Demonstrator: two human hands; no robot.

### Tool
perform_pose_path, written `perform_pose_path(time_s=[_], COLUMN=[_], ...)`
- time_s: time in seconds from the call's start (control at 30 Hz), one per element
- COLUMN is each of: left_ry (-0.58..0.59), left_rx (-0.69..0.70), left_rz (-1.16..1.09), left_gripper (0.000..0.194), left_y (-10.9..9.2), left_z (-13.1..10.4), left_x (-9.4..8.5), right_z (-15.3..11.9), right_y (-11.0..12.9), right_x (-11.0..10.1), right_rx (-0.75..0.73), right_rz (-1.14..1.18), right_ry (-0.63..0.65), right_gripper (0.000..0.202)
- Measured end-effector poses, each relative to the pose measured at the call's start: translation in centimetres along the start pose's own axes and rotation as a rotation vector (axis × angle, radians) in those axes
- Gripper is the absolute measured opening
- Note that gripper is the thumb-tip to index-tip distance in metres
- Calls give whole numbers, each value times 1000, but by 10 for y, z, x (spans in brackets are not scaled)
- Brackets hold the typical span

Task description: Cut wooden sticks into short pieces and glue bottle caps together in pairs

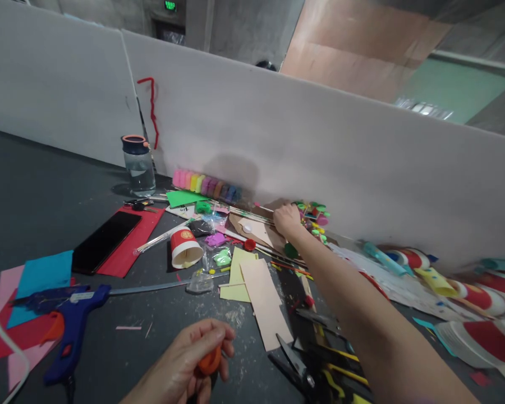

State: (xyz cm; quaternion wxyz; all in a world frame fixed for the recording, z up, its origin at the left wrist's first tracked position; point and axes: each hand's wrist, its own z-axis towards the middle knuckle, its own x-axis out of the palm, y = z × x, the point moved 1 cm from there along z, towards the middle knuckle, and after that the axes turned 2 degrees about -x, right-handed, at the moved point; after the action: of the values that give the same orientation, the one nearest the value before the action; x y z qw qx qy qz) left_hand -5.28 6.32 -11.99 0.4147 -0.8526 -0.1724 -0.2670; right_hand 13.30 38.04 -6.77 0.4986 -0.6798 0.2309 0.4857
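Between 6 and 7 o'clock on the bench (pixel 122 359), the left hand (pixel 196 353) has its grip curled closed around an orange piece (pixel 210 363), thumb laid over it. The right hand (pixel 288 220) lies about 1 o'clock from there, its arm stretched far out, just beside the bits (pixel 317 213) heaped at its 3 o'clock. Its fingers bend down out of sight, so whether that grip is open, or has hold of anything, cannot be told. What matters most in space is this: the bits and the white sticks (pixel 252 214) both lie close to the right hand and well apart from the left, the sticks' long axis running roughly from 10 to 4 o'clock, with their 4 o'clock end toward the right hand. From the left hand, the scissors (pixel 308 380) lie near 3 o'clock and the tan strip (pixel 266 303) at 2.
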Motion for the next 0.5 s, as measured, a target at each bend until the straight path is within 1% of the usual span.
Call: perform_pose_path(time_s=[0.1, 0.2, 0.37, 0.43, 0.5], left_ry=[10, 14, -18, -19, -20], left_rx=[9, 19, 55, 71, 75], left_rz=[7, 26, 70, 79, 87], left_gripper=[52, 55, 43, 39, 39], left_y=[4, 6, 4, 2, 1], left_z=[5, 8, 0, -2, -4], left_x=[-2, -2, 2, 3, 3], right_z=[-7, -17, -33, -35, -36], right_y=[6, 23, 55, 63, 68], right_x=[-9, -17, -19, -18, -17], right_rx=[9, -53, -157, -179, -202], right_rz=[60, 153, 311, 353, 383], right_ry=[-52, -65, -46, -54, -53], right_gripper=[35, 33, 34, 35, 34])
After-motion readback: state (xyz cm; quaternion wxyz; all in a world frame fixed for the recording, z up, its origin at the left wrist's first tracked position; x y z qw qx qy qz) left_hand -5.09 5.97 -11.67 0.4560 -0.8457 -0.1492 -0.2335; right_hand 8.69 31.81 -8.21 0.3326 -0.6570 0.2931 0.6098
